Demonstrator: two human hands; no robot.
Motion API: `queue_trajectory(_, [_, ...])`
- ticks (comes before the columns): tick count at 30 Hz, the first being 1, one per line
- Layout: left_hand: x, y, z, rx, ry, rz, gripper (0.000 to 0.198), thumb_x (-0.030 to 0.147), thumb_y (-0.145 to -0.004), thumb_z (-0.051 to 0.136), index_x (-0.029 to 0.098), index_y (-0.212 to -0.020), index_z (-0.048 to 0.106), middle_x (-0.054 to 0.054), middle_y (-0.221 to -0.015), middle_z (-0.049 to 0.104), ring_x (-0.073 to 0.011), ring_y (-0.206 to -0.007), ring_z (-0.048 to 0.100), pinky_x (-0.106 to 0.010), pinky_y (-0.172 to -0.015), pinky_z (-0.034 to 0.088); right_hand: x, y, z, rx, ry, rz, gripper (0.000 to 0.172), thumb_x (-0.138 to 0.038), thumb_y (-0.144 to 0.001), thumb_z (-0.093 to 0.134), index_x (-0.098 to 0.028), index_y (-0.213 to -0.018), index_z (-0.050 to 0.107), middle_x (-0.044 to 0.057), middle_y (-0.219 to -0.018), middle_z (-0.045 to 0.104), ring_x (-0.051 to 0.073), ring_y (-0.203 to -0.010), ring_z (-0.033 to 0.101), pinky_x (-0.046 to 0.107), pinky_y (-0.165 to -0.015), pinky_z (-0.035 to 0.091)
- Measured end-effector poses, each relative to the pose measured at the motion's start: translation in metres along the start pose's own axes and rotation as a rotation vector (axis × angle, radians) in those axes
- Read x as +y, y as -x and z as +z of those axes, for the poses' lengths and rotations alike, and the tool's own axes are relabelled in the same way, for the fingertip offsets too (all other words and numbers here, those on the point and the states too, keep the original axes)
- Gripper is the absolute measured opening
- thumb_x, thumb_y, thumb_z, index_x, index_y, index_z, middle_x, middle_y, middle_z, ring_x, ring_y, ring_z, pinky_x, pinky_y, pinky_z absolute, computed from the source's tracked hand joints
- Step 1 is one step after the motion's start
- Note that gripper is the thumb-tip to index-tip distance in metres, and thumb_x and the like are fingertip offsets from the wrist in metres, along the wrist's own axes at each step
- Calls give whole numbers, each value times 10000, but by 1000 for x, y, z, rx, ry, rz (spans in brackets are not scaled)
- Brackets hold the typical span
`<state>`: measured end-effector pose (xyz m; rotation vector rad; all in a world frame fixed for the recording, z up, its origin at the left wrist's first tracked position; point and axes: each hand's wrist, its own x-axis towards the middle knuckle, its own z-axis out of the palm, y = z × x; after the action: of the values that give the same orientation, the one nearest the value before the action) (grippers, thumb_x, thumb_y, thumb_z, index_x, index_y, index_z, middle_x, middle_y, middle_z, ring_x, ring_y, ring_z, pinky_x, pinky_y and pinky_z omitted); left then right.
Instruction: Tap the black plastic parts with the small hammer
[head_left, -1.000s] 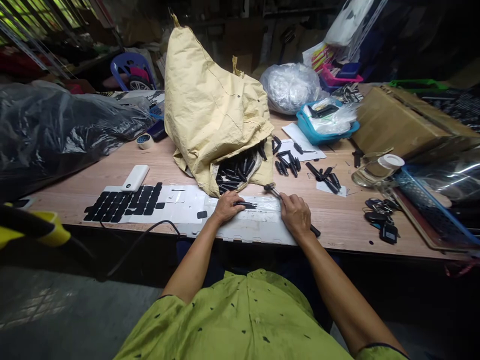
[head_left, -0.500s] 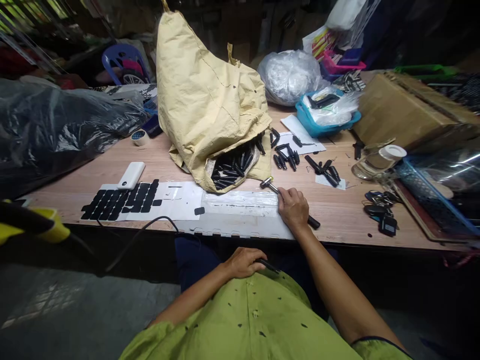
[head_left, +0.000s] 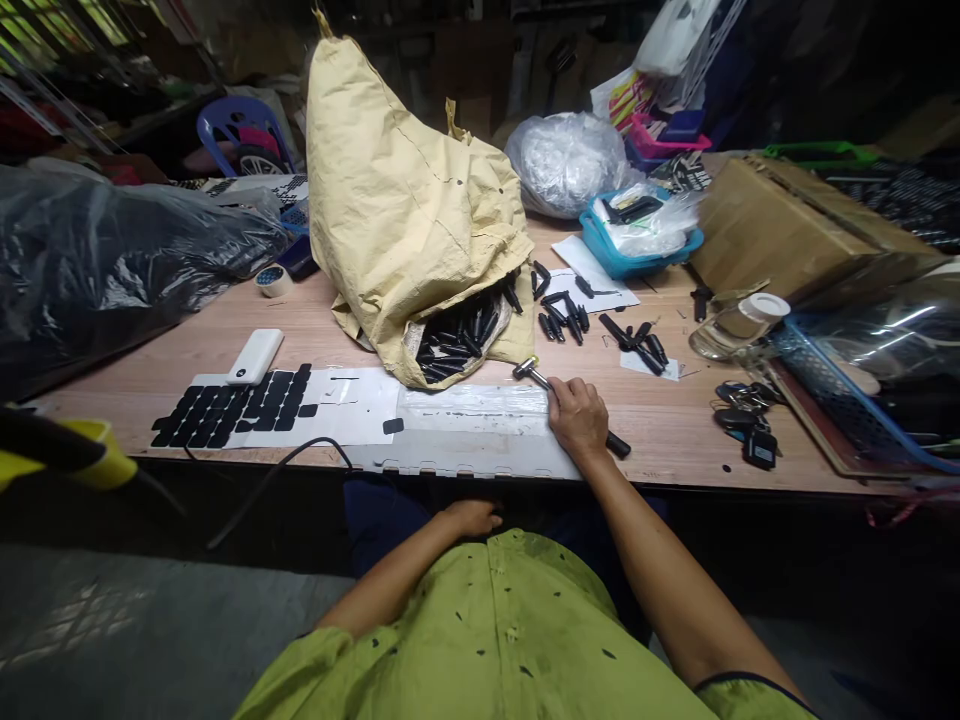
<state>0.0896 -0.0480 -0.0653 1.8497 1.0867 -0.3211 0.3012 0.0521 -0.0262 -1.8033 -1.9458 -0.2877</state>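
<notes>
My right hand (head_left: 579,418) is wrapped round the handle of a small hammer (head_left: 617,445) resting on the table. The hammer's metal head (head_left: 525,368) points away to the left, near the mouth of a big cream sack (head_left: 420,220). Black slender pieces (head_left: 457,340) fill the sack's opening. Below the table edge, close to my lap, my left hand (head_left: 474,518) has its fingers curled in. Whatever it may hold is hidden. Between the hands and the sack lies a pale sheet covered with clear plastic (head_left: 480,410).
Rows of black stickers (head_left: 225,405) lie on white paper at left, under a white power bank (head_left: 255,357). Loose black pieces (head_left: 564,315), keys (head_left: 750,420), a jar (head_left: 739,325), a blue basket (head_left: 622,255) and a cardboard box (head_left: 787,220) occupy the right. A cable (head_left: 277,475) hangs at the edge.
My left hand has drawn back toward the left and lower; the slender black piece seen in it is out of sight. My right hand keeps its grip on the hammer. The view has shifted slightly.
</notes>
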Motion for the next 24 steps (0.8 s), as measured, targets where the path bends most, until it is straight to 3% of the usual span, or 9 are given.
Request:
queue_trajectory(3, [18, 19, -22, -71, 76, 199, 294, 362, -903, 650, 243, -1155, 741, -55, -1085, 775, -221, -973, 707, -282, -835, 528, 0, 1, 0, 4, 3, -2, 278, -193, -951, 487, -218, -1129, 698, 74, -877, 564, 221, -844, 434, 319, -705, 285])
queue_trajectory(6, [35, 32, -69, -23, 308, 411, 319, 418, -950, 609, 205, -1155, 728, -36, -947, 769, -150, -792, 689, -239, -750, 519, -1, 1, -1, 9, 17, -4, 274, -196, -949, 492, -218, -1125, 701, 75, -876, 566, 223, -846, 436, 319, -703, 286])
queue_trajectory(8, [39, 34, -109, 194, 388, 406, 336, 418, -983, 555, 180, -1153, 719, -42, -920, 752, -143, -754, 673, -250, -722, 527, -1, 1, -2, 8, 20, -4, 268, -200, -950, 495, -217, -1121, 701, 74, -876, 564, 222, -847, 435, 318, -701, 284])
queue_trajectory(11, [28, 23, -166, 774, 197, 185, 234, 261, -968, 551, 170, -1069, 742, -73, -999, 730, -194, -915, 667, -315, -853, 533, -1, 1, -2, -1, 16, -12, 265, -205, -953, 495, -219, -1122, 699, 70, -875, 558, 219, -843, 430, 313, -702, 282])
queue_trajectory(12, [21, 18, -182, 917, 105, 79, 227, 221, -957, 550, 172, -1059, 746, -89, -1038, 721, -218, -976, 656, -344, -903, 524, -1, 0, -2, -2, 16, -15, 266, -206, -954, 494, -220, -1123, 699, 70, -875, 558, 218, -843, 430, 313, -703, 283])
queue_trajectory(14, [7, 7, -205, 1047, -53, -104, 227, 180, -930, 566, 190, -1056, 756, -106, -1100, 705, -257, -1066, 626, -382, -970, 500, -1, 0, -2, 1, 18, -18, 268, -205, -954, 495, -221, -1124, 701, 69, -874, 558, 218, -844, 431, 312, -706, 287])
queue_trajectory(17, [-9, -5, -221, 949, -197, -244, 205, 199, -897, 626, 233, -1035, 773, -97, -1095, 711, -288, -1106, 597, -391, -970, 493, -2, 1, -1, 7, 23, -19, 270, -203, -950, 499, -222, -1124, 704, 69, -869, 557, 218, -843, 432, 312, -708, 293])
queue_trajectory(20, [-15, -10, -225, 842, -263, -276, 202, 250, -888, 659, 255, -1050, 778, -86, -1106, 712, -300, -1138, 571, -394, -968, 481, -2, 1, -1, 7, 26, -15, 275, -199, -947, 496, -226, -1126, 701, 70, -870, 553, 219, -844, 428, 314, -710, 294])
queue_trajectory(24, [-15, -9, -227, 806, -276, -312, 167, 284, -888, 668, 241, -1006, 778, -90, -1166, 676, -307, -1177, 537, -398, -995, 453, -3, 2, 0, 2, 34, -3, 275, -197, -945, 488, -227, -1122, 696, 69, -873, 546, 218, -844, 423, 314, -714, 291])
